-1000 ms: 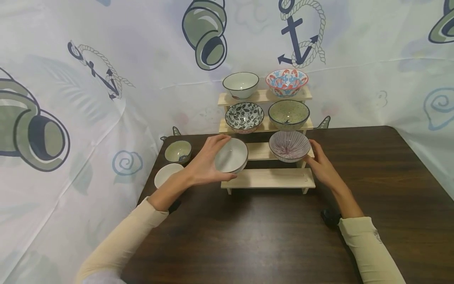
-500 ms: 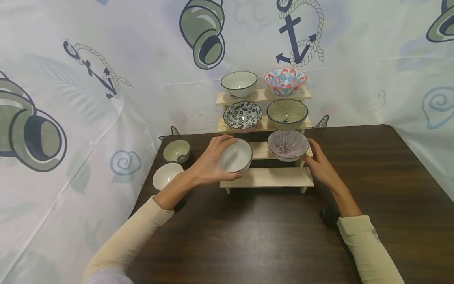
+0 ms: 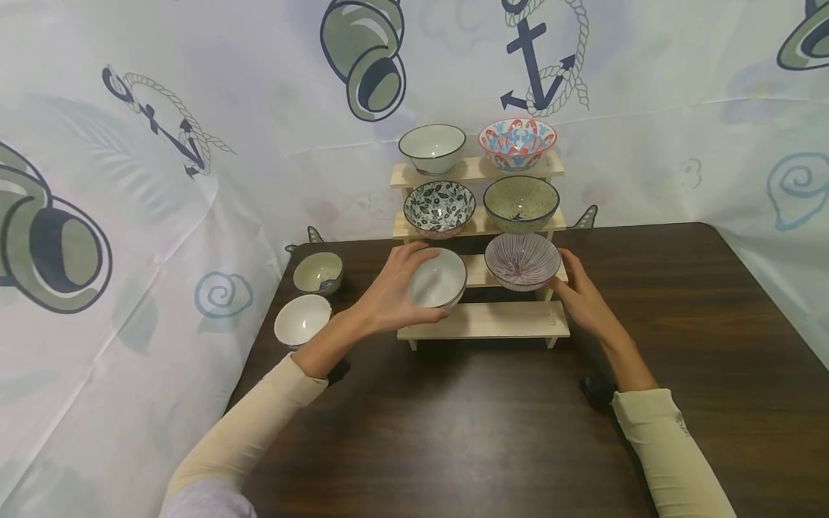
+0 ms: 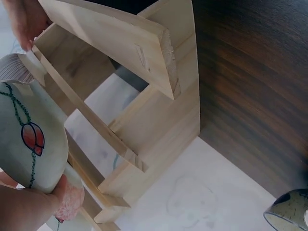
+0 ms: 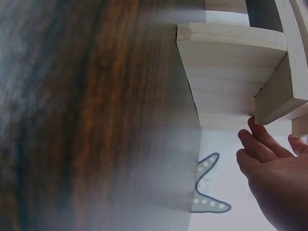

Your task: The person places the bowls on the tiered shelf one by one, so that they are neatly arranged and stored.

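Note:
My left hand [image 3: 395, 291] grips a white bowl [image 3: 438, 279] with a dark rim, thumb below and fingers over the top. In the left wrist view the outside of this bowl [image 4: 31, 139] shows a red bud and green trailing lines. It is tilted, its inside facing the head camera, in front of the left half of the wooden tiered stand [image 3: 482, 321]. My right hand [image 3: 586, 298] is at the stand's right end, beside a purple-striped bowl [image 3: 522, 260]. Its fingers [image 5: 262, 144] reach out, slightly bent, with their tips right at a board's end.
On the upper tiers stand a white bowl [image 3: 432, 147], a red-and-blue patterned bowl [image 3: 517, 144], a black floral bowl [image 3: 440, 207] and a green speckled bowl [image 3: 522, 203]. A small green bowl [image 3: 318, 273] and a white bowl [image 3: 301, 320] sit at the dark table's [image 3: 466, 432] left edge.
My left hand has carried the white bowl to the right, closer in front of the stand's left half. The right hand has stayed at the stand's right end. The head view has shifted slightly.

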Action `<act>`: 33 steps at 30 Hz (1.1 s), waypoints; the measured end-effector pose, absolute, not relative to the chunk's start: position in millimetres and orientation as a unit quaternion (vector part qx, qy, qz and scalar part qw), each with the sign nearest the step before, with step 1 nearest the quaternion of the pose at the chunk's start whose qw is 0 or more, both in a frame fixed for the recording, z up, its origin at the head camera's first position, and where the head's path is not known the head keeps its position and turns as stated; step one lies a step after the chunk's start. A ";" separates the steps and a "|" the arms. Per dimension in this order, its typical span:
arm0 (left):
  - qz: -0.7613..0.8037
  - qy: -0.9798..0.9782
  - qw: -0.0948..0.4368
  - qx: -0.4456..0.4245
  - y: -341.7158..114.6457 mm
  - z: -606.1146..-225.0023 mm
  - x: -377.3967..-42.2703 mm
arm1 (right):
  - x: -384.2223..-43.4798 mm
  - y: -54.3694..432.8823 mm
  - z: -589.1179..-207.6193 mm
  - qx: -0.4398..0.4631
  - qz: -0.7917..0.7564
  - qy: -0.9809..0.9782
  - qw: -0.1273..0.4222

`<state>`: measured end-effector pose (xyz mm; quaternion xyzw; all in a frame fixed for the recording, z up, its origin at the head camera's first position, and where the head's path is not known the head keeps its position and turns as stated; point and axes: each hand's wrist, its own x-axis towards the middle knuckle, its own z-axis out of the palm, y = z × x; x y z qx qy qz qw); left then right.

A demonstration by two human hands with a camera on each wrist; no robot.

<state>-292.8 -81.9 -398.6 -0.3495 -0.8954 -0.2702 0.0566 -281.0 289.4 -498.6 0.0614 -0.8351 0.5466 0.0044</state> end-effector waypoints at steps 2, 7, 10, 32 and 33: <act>-0.270 -0.897 0.058 -0.345 -80.1 -399.6 -293.9 | -281.4 289.3 -498.7 0.061 0.547 -0.835 0.004; -0.270 -0.898 0.061 -0.342 -77.6 -400.7 -295.7 | -281.8 289.4 -499.0 0.064 0.553 -0.831 0.000; -0.269 -0.897 0.065 -0.344 -75.9 -399.9 -297.4 | -282.0 289.0 -498.7 0.063 0.555 -0.830 0.000; -0.278 -0.904 0.060 -0.320 -65.1 -401.0 -307.7 | -281.4 289.6 -499.8 0.066 0.545 -0.836 0.004; -0.279 -0.904 0.059 -0.318 -65.0 -401.1 -307.8 | -281.5 289.6 -499.9 0.066 0.544 -0.837 0.004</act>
